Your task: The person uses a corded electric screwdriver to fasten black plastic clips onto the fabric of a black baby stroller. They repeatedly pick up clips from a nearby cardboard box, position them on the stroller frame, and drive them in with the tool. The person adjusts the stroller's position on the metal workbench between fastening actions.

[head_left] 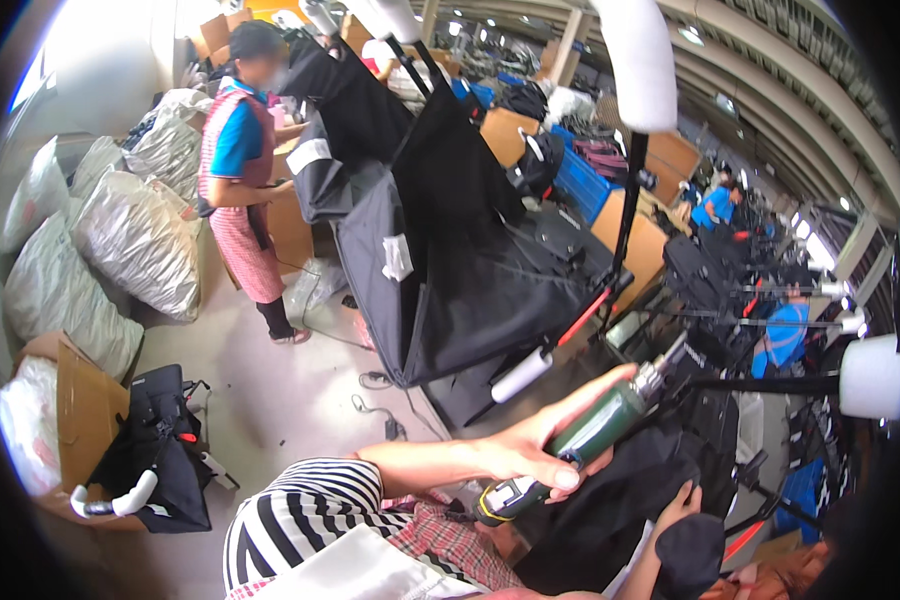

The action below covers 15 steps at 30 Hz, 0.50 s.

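My left hand [560, 430], below an arm in a black-and-white striped sleeve, is wrapped round a dark green power screwdriver [598, 420]. Its metal tip points up and to the right, toward black frame parts. Lower right, my right hand [678, 507] has its fingers closed on the edge of black fabric [610, 510]. A dark rounded piece [692, 555] covers part of that forearm. Just beyond the screwdriver stands a large black fabric body [470, 240] on a frame with white-wrapped bars [642, 70]. Where the screwdriver's tip meets the frame, I cannot make out any screw.
A person [240, 170] in a checked apron stands far left beside white sacks [140, 240]. A cardboard box [90, 400] and a folded black frame [165, 440] lie lower left. Cables [375, 395] cross the floor. Several black frames [695, 265] and another worker [715, 205] are at right.
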Tool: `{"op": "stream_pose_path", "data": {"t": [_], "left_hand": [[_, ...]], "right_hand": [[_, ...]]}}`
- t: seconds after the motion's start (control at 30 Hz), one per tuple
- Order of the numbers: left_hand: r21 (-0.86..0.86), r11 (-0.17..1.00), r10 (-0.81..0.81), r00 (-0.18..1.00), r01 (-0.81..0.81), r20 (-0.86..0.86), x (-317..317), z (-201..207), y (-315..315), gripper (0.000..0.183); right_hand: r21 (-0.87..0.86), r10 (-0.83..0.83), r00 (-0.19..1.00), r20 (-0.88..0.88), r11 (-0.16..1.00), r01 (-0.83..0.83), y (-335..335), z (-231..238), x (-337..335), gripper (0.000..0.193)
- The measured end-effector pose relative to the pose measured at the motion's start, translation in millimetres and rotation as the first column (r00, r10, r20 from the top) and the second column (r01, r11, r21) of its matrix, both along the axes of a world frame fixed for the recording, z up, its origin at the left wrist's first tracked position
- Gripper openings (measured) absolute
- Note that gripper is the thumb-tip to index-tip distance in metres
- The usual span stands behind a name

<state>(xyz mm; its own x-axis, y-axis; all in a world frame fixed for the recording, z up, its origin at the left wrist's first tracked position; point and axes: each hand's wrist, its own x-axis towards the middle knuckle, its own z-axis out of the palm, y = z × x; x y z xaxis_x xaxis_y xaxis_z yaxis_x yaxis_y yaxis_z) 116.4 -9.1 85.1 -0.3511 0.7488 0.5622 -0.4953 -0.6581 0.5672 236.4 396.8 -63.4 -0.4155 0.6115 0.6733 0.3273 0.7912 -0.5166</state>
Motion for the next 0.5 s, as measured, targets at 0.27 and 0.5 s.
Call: {"op": "stream_pose_path", "data": {"t": [0.27, 0.5], "left_hand": [[-0.122, 0.985, 0.123, 0.992, -0.125, -0.020, 24.6, 22.7, -25.0, 0.144], [-0.132, 0.985, 0.106, 0.993, -0.111, -0.050, 22.1, 12.2, -2.4, 0.147]], "right_hand": [[-0.115, 0.015, 0.996, 0.087, 0.993, -0.005, 2.1, -2.9, -7.2, 0.028], [-0.219, 0.088, 0.988, -0.126, 0.969, -0.114, 4.1, -11.0, -1.1, 0.033]]}}
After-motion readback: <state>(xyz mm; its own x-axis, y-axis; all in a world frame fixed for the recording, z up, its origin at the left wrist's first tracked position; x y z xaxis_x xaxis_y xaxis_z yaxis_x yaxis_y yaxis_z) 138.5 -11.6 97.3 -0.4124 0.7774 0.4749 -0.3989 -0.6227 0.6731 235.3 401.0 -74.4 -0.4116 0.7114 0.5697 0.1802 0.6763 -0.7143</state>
